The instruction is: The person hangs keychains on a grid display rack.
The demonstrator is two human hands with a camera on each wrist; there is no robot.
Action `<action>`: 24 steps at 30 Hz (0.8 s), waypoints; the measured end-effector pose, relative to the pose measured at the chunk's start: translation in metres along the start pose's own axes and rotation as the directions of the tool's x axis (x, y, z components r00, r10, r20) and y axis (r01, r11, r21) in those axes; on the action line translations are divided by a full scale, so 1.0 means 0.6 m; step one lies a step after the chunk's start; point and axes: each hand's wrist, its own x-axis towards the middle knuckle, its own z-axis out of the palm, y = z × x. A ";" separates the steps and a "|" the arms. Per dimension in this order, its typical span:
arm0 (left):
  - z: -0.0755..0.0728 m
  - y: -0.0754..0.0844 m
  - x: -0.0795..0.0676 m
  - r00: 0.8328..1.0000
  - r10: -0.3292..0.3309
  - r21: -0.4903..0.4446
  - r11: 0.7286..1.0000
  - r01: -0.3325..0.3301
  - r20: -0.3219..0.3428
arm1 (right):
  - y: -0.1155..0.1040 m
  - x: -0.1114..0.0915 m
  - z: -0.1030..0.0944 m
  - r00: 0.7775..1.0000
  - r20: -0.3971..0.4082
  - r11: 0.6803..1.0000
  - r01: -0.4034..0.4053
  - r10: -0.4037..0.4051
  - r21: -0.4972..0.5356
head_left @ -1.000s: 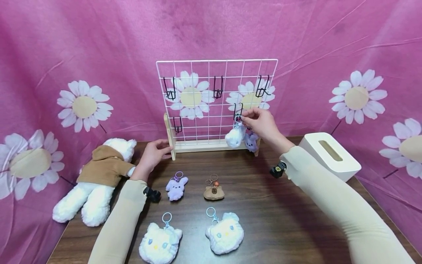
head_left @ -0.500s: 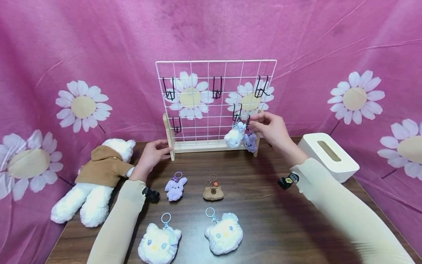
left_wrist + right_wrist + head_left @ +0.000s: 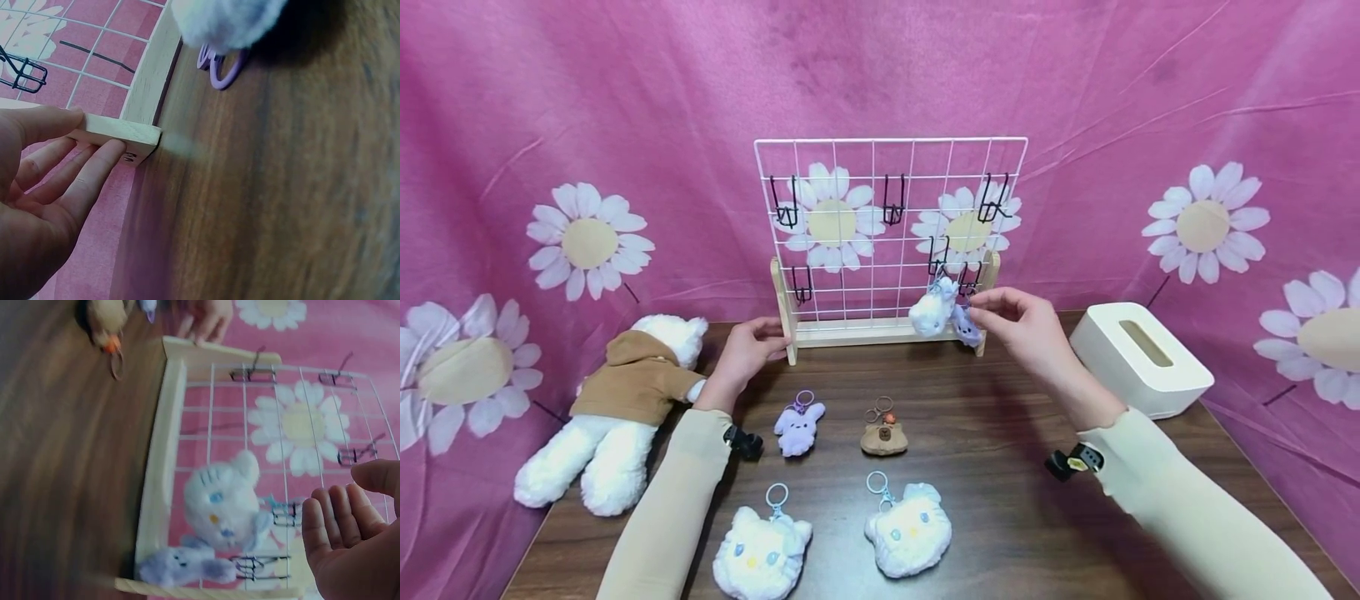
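Observation:
My left hand (image 3: 745, 354) pinches the left wooden leg (image 3: 142, 132) of a white wire grid rack (image 3: 887, 332), thumb on one side and fingertips on the other. My right hand (image 3: 1030, 337) is close in front of the rack's lower right corner with nothing in it; in the right wrist view its fingers (image 3: 340, 512) are loosely bent and the thumb stands apart. Beside it, a white cat plush keychain (image 3: 931, 310) and a lilac bunny plush keychain (image 3: 966, 327) hang side by side from black hooks (image 3: 286, 514) low on the grid.
On the brown table lie another lilac bunny keychain (image 3: 797, 429), a brown capybara-like keychain (image 3: 883, 438) and two white cat keychains, left (image 3: 760, 557) and right (image 3: 912, 533). A white plush in a brown hoodie (image 3: 632, 387) lies left; a white tissue box (image 3: 1180, 379) stands right.
My right hand has let go of the white cat keychain's ring and drawn away, right and down, past the hanging bunny. The cat keychain now hangs on its hook. My left hand stays on the rack's leg.

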 end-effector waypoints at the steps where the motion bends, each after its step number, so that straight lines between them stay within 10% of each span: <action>1: 0.000 0.000 0.000 1.000 0.000 0.001 1.000 0.000 0.001 | 0.001 -0.006 0.004 1.000 0.010 1.000 0.002 -0.002 -0.006; 24: -0.003 -0.004 0.002 1.000 0.008 0.010 1.000 -0.008 0.008 | 0.048 -0.106 0.117 0.944 0.329 0.999 -0.036 0.021 0.040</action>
